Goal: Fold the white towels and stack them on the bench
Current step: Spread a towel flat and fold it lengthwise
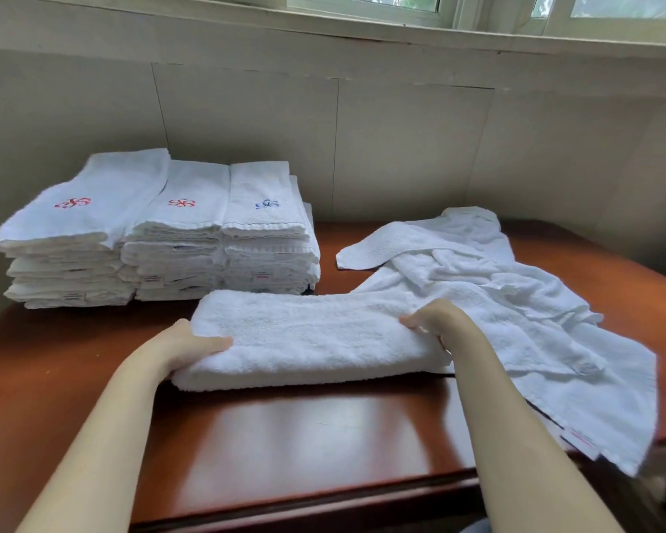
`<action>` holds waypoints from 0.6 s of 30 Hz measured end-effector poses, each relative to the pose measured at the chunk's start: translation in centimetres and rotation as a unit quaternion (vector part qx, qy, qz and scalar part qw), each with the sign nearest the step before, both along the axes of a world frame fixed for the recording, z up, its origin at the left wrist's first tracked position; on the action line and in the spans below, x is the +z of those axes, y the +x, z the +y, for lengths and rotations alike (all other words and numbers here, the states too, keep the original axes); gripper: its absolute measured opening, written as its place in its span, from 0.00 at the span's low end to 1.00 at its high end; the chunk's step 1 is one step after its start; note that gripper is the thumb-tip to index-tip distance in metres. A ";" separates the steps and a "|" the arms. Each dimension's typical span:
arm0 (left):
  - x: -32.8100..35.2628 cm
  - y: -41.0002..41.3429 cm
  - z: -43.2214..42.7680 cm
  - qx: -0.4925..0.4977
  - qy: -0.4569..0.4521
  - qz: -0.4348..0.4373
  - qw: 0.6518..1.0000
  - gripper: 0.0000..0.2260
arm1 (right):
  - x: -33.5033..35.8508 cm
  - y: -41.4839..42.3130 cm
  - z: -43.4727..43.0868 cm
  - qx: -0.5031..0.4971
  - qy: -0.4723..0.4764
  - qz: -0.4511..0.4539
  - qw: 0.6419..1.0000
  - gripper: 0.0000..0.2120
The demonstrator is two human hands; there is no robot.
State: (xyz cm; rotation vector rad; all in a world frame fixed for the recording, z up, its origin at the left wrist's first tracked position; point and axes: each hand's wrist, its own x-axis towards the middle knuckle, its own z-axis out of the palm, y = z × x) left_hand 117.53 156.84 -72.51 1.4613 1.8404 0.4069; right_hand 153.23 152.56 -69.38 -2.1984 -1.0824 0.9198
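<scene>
Bench [304, 428]: brown, glossy, against wall. Folded stacks [158, 232] occupy back-left corner, three columns side by side, embroidered marks on top. Unfolded pile [516, 313] sprawls over right side, one corner hanging past front edge. Folded towel [308, 338] lies mid-bench as long strip, just ahead of stacks. Left hand [193, 346] grips its left end, thumb on top; right hand [435, 319] grips right end, fingers curled under. Judgement: strip needs another fold; bring ends together squarely, keep edges aligned, press flat before stacking.
</scene>
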 end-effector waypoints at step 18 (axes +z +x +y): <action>-0.3 2.2 0.3 0.004 0.007 -0.023 1.000 0.35 | -1.1 2.8 -1.2 -0.072 0.007 0.143 0.987 0.20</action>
